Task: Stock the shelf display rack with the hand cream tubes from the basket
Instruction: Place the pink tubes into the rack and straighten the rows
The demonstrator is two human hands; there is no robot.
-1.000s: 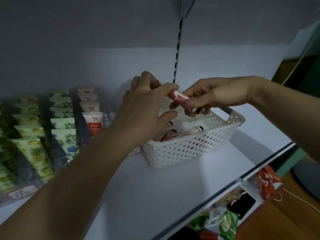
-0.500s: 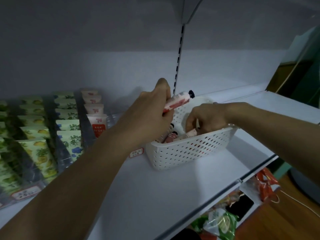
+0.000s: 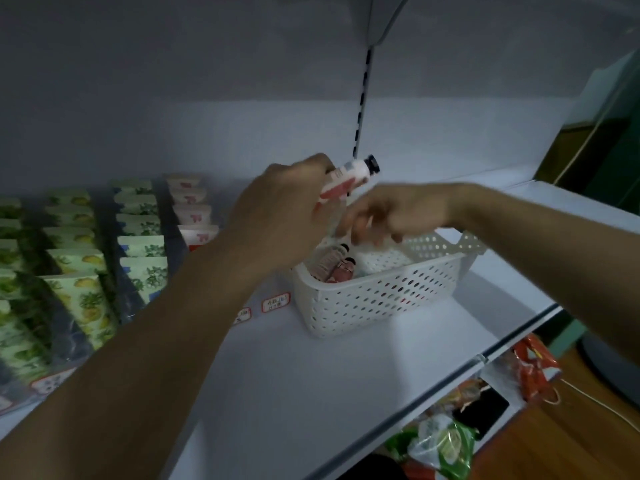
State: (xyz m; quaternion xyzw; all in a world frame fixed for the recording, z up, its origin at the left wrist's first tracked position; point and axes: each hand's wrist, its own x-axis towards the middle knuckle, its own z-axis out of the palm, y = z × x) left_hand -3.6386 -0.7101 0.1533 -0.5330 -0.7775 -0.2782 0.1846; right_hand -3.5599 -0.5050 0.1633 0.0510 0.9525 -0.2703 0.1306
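We've got one tube [image 3: 349,178] up in our left hand [image 3: 284,216], fingers curled round its lower end, black cap sticking out to the upper right, above the basket's back left corner. Our right hand [image 3: 398,216] hovers right beside it over the basket [image 3: 381,292], fingers loosely spread and pointing down, holding nothing as far as we can see (it's blurry, so don't quote us). Two more tubes [image 3: 336,266] lie in the basket's left end, dark caps pointing away from us. The basket sits on the white shelf [image 3: 277,375], just right of the rack [image 3: 104,258], where rows of tubes stand in lanes: green and yellow prints on the left, blue-ish next, pink and red ones [image 3: 194,216] nearest the basket. Two little price tags [image 3: 275,301] sit at the rack's front edge beside the basket. Snack bags [image 3: 446,441] show on the shelf below.
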